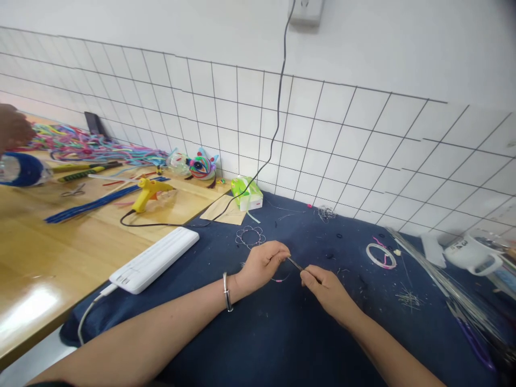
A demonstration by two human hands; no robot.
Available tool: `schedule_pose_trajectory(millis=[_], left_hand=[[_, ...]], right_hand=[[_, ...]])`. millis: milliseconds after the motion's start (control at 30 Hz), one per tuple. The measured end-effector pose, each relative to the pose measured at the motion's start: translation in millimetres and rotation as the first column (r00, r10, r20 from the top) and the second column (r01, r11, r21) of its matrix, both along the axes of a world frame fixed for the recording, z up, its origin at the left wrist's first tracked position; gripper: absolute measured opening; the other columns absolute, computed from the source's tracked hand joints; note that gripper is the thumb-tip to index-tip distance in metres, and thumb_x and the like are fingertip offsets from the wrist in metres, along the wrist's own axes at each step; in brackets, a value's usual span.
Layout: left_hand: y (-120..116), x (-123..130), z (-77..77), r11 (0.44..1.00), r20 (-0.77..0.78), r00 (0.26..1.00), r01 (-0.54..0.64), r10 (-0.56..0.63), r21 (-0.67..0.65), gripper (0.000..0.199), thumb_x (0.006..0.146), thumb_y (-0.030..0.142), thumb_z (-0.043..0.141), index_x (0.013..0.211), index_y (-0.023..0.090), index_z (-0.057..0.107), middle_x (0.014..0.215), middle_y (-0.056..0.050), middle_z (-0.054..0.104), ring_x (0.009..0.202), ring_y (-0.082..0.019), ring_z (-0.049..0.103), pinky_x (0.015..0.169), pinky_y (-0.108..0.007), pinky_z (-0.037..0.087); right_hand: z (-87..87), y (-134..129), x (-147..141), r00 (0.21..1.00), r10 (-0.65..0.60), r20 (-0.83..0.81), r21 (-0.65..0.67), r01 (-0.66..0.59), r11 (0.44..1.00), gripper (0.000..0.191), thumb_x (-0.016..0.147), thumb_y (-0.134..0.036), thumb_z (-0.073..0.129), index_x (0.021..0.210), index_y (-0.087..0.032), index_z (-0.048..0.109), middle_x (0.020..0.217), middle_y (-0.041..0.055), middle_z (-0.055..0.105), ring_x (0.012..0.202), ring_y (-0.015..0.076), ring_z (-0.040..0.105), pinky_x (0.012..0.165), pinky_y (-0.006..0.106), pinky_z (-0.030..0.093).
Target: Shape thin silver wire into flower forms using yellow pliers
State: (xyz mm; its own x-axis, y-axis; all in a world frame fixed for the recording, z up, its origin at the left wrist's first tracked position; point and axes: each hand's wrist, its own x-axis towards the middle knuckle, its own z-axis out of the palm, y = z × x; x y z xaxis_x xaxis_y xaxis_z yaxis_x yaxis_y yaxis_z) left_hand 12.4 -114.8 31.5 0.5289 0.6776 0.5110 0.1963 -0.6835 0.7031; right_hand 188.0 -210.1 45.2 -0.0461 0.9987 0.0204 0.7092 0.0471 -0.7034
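Fine handwork over dark blue cloth [266, 338] — the right hand [328, 290] grips a slim dark metal tool [296, 264]; the left hand [262, 266] is pinched closed at its tip.
What the pinch holds is too small to tell; a thin pink-banded wire arc [279, 280] shows just beside it; the step looks like wire shaping — the next move calls for steady fingers.

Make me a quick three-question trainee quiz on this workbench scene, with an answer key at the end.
1. True or false: the yellow plastic glue gun lies on the light wooden table.
2. Multiple choice: which wrist wears the silver metal bangle? A, left; B, right; C, both.
3. Fill in: the slim dark metallic tool in the right hand points toward the ____ of the left hand.

Key: 1, true; 2, A; 3, fingertips.
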Motion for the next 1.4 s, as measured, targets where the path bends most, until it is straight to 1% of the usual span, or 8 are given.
schedule_pose_trajectory(millis=[133, 267, 500, 867, 1167, 1233, 1300, 1400], left_hand=[[1, 0, 1.7, 0.99, 0.039, 0.997, 0.076, -0.072, -0.12, 0.023, 0.087, 0.03, 0.042, 0.083, 0.015, 0.059, 0.067, 0.001, 0.055, 0.049, -0.006, 0.048, 0.052, -0.019, 0.04], [4, 0, 4.2, 0.972, 0.016, 0.995, 0.104, -0.103, -0.211, 0.025, 0.086, 0.034, 0.044, 0.079, 0.015, 0.057, 0.06, 0.003, 0.051, 0.049, -0.007, 0.047, 0.049, -0.018, 0.037], [4, 1, 4.2, 0.982, 0.059, 0.991, 0.124, -0.117, -0.145, 0.022, 0.087, 0.03, 0.044, 0.077, 0.014, 0.056, 0.062, 0.003, 0.049, 0.053, -0.007, 0.046, 0.054, -0.019, 0.037], [7, -2, 0.7, 0.987, 0.088, 0.986, 0.149, -0.144, -0.051, 0.019, 0.088, 0.024, 0.043, 0.079, 0.015, 0.057, 0.072, 0.0, 0.054, 0.062, -0.008, 0.051, 0.063, -0.021, 0.041], [6, -4, 4.1, 0.987, 0.073, 0.985, 0.158, -0.157, -0.01, 0.02, 0.087, 0.024, 0.042, 0.077, 0.015, 0.056, 0.07, 0.0, 0.052, 0.061, -0.009, 0.048, 0.061, -0.021, 0.04], [7, -4, 5.0, 0.985, 0.063, 0.986, 0.156, -0.151, -0.079, 0.02, 0.087, 0.025, 0.042, 0.076, 0.015, 0.055, 0.068, 0.001, 0.051, 0.058, -0.008, 0.048, 0.059, -0.021, 0.04], [8, -4, 5.4, 0.973, 0.069, 0.988, 0.151, -0.141, -0.173, 0.019, 0.086, 0.027, 0.042, 0.076, 0.015, 0.054, 0.065, 0.002, 0.049, 0.055, -0.007, 0.046, 0.055, -0.02, 0.038], [11, -3, 5.3, 0.937, 0.097, 0.986, 0.158, -0.134, -0.311, 0.02, 0.085, 0.03, 0.043, 0.078, 0.015, 0.053, 0.061, 0.003, 0.046, 0.051, -0.007, 0.043, 0.049, -0.018, 0.035]], right_hand=[[-3.6, -2, -1, 0.999, -0.021, 0.043, 0.055, 0.019, 0.998, 0.035, 0.089, -0.043, 0.034, 0.066, -0.019, 0.045, 0.061, -0.0044, 0.04, 0.06, 0.0094, 0.041, 0.056, 0.021, 0.03], [-11.0, -1, 1, 0.974, -0.094, 0.207, 0.244, 0.042, 0.969, 0.033, 0.089, -0.041, 0.036, 0.066, -0.019, 0.042, 0.065, -0.0026, 0.044, 0.065, 0.0117, 0.043, 0.061, 0.023, 0.031], [-14.8, 1, 8, 0.922, -0.157, 0.353, 0.398, 0.004, 0.917, 0.03, 0.088, -0.041, 0.038, 0.069, -0.02, 0.046, 0.069, 0.0003, 0.049, 0.07, 0.0148, 0.044, 0.066, 0.026, 0.032], [-6.1, 0, 0, 0.996, -0.058, -0.063, 0.069, 0.062, 0.996, 0.035, 0.087, -0.045, 0.038, 0.066, -0.019, 0.049, 0.061, -0.0039, 0.041, 0.059, 0.0095, 0.04, 0.056, 0.021, 0.029], [0.3, -7, -5, 0.878, -0.06, -0.475, -0.237, -0.062, 0.969, 0.041, 0.087, -0.051, 0.032, 0.073, -0.017, 0.051, 0.058, -0.0034, 0.04, 0.053, 0.0085, 0.036, 0.052, 0.021, 0.029], [2.0, -7, -3, 0.931, -0.011, -0.365, -0.171, -0.056, 0.984, 0.04, 0.088, -0.049, 0.03, 0.074, -0.018, 0.052, 0.061, -0.0023, 0.043, 0.056, 0.0095, 0.039, 0.053, 0.022, 0.031], [2.2, -6, 1, 0.995, 0.016, -0.094, 0.011, -0.015, 1.0, 0.036, 0.089, -0.045, 0.033, 0.074, -0.019, 0.053, 0.065, -0.001, 0.047, 0.061, 0.0115, 0.043, 0.057, 0.024, 0.033], [-1.1, -2, 9, 0.936, -0.102, 0.336, 0.354, -0.025, 0.935, 0.03, 0.087, -0.041, 0.039, 0.073, -0.019, 0.055, 0.072, 0.0024, 0.052, 0.071, 0.0154, 0.045, 0.065, 0.028, 0.034]])
